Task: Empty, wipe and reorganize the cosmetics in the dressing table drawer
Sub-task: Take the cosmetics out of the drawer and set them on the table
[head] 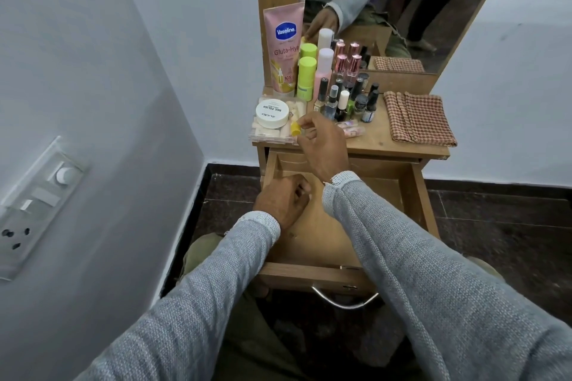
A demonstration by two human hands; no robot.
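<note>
— Yellow little tube (78,128): where does it sit against the right hand (322,145)?

— Pinched at the fingers (305,124), long axis near upright, over the tabletop (399,148) front-left edge, touching or just above the clear packet (272,133) beside the nail polish remover tub (272,114).

— And the left hand (283,199)?

— Curled loosely inside the open drawer (309,235); I cannot tell if it holds anything. The drawer looks emptied, so I judge the folded checked cloth (418,117), well right, comes next; the right hand is nearer.

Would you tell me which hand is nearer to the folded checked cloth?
Right. The right hand is left of the cloth on the tabletop; the left hand is lower, inside the drawer.
</note>
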